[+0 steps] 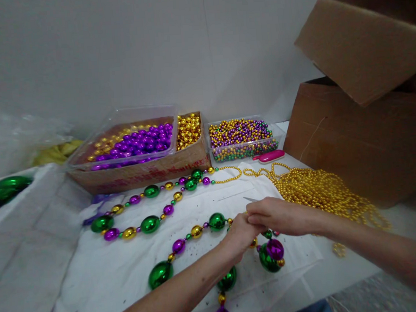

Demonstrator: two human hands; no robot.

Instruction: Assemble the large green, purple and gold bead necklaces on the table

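**While Both Hands Pinch One Bead Strand, Gold Chains Lie Heaped Beside Them**

Where the two hands meet over the white cloth (105,274), the left hand (241,232) and the right hand (281,216) touch each other. Each has its fingers curled tight on the same bead strand (217,221). This strand of large green, purple and gold beads runs in from the left across the cloth and passes under the hands. It comes out below them, with more big beads near the table's front edge.

A thin grey point (249,199) shows just above the right hand; what it belongs to cannot be told. A second strand (150,224) lies looped farther back on the cloth. Just right of the hands is a pile of gold bead chains (319,190). Along the wall stand a clear tray of purple beads (138,140), a cardboard box of gold beads (188,128) and a clear tub of small mixed beads (242,136). A pink tool (270,157) lies in front of the tub. Large cardboard boxes (353,130) stand at the right.
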